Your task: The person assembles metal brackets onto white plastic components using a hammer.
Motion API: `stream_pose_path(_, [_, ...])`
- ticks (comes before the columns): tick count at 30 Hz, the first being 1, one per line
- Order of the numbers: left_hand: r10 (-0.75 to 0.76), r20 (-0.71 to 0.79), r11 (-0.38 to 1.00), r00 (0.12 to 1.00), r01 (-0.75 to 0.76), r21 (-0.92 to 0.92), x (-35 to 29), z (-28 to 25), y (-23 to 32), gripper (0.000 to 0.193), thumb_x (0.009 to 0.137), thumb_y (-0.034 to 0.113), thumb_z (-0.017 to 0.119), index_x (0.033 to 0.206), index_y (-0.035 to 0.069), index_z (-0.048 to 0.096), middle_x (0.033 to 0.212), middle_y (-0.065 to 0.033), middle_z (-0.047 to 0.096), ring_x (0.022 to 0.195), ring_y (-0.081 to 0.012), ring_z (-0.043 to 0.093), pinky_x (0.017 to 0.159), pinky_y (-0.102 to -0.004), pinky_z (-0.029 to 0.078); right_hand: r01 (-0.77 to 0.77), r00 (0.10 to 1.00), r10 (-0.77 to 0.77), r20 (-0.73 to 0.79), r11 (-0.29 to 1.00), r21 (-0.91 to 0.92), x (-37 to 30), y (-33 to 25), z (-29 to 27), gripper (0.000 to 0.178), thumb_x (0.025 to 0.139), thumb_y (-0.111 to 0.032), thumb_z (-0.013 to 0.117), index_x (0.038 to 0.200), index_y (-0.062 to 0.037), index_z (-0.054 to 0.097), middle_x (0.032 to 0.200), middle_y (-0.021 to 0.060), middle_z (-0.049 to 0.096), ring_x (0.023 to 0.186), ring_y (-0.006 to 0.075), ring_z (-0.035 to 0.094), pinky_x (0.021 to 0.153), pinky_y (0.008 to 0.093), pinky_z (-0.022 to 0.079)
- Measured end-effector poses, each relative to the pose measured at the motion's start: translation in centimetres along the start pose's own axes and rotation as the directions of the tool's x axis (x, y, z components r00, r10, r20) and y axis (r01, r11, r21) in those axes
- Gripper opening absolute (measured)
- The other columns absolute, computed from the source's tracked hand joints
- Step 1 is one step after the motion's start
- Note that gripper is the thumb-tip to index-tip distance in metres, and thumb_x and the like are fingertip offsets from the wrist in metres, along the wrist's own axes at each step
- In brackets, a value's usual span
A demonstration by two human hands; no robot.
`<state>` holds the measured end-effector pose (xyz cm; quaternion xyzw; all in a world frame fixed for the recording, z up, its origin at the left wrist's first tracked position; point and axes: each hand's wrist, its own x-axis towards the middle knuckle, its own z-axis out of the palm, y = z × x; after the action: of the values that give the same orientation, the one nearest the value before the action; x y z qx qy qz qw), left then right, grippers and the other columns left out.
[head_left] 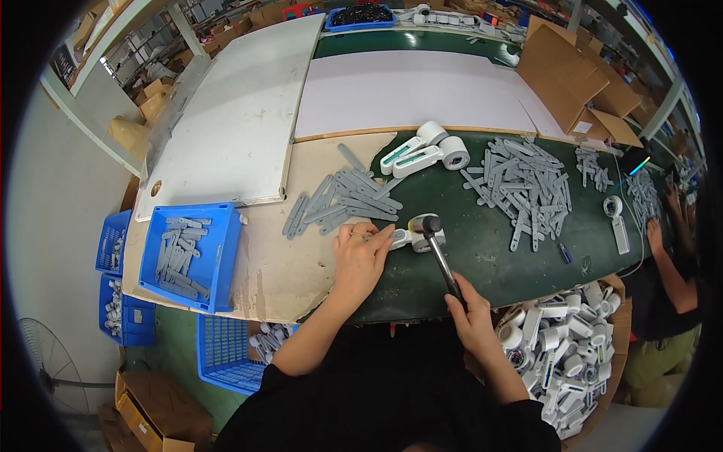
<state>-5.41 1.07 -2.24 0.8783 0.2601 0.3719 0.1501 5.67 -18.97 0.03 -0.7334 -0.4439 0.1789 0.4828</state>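
In front of me a white housing with a round head and a straight handle lies on the green mat. My left hand grips its handle, with fingers pressed down along the top and partly covering it. My right hand is closed round the dark grip of a hammer. The hammer's black head is over the round head of the housing; whether the two touch I cannot tell. Beyond my left hand lies a loose pile of grey plastic strips. More white housings rest together farther back.
A larger heap of grey strips lies to the right, near a small blue-handled tool. At left stands a blue bin of strips. A cardboard box below right is filled with white housings. A co-worker's arm reaches in at far right.
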Motion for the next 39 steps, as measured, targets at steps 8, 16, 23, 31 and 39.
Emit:
stream_pose_path(8, [-0.207,0.06,0.961,0.977,0.214,-0.174,-0.5,0.8,-1.3,0.023,0.074,0.02,0.069,0.097,0.014,0.071,0.084,-0.0009,0.062,0.089,-0.0203,0.051,0.078,-0.0372,0.036,0.023,0.999,-0.019,0.032,0.992,-0.128,2.4,-2.3,-1.5,0.035,0.086,-0.008,0.055,0.119,0.0019,0.05,0.097,0.0254,0.06,0.09,0.0386,0.06,0.078,0.0357,0.046])
stream_pose_path(16, [-0.319,0.148,0.915,0.936,0.345,-0.21,-0.1,0.8,-1.3,0.023,0.072,0.021,0.07,0.095,0.015,0.071,0.082,-0.0011,0.061,0.089,-0.0213,0.052,0.079,-0.0373,0.036,0.083,0.994,-0.067,0.087,0.976,-0.202,2.6,-2.5,-1.4,0.034,0.086,-0.009,0.054,0.119,-0.0005,0.049,0.093,0.0232,0.059,0.083,0.0414,0.058,0.071,0.0413,0.047])
stream_pose_path(23, [-0.235,0.119,0.927,0.965,0.259,-0.27,-1.1,-0.2,-0.7,0.034,0.073,0.026,0.07,0.1,0.007,0.067,0.084,-0.0064,0.061,0.094,-0.0239,0.052,0.085,-0.041,0.036,0.038,0.988,0.007,0.154,0.957,-0.289,3.0,-2.2,-1.6,0.037,0.085,-0.006,0.055,0.121,0.0001,0.048,0.094,0.0223,0.059,0.084,0.0399,0.059,0.073,0.0394,0.047])
stream_pose_path(31, [-0.061,0.089,0.968,0.994,0.081,-0.236,-1.9,-1.8,-1.5,0.029,0.064,0.012,0.076,0.089,0.002,0.064,0.081,-0.0113,0.059,0.083,-0.0292,0.054,0.074,-0.0376,0.045,0.193,0.969,-0.15,0.196,0.956,-0.223,0.8,-1.6,-0.2,0.04,0.084,-0.005,0.057,0.123,-0.0019,0.049,0.084,0.0181,0.059,0.069,0.0353,0.06,0.061,0.0391,0.048])
stream_pose_path(39, [-0.049,0.065,0.957,0.997,0.065,-0.282,-2.5,-1.0,-1.8,0.028,0.064,0.014,0.076,0.087,0.002,0.064,0.08,-0.0104,0.057,0.082,-0.0292,0.054,0.074,-0.0379,0.045,0.172,0.97,-0.124,0.207,0.957,-0.235,0.6,-1.6,0.4,0.036,0.085,-0.007,0.055,0.12,-0.0018,0.049,0.087,0.0196,0.06,0.073,0.0386,0.06,0.062,0.0415,0.049])
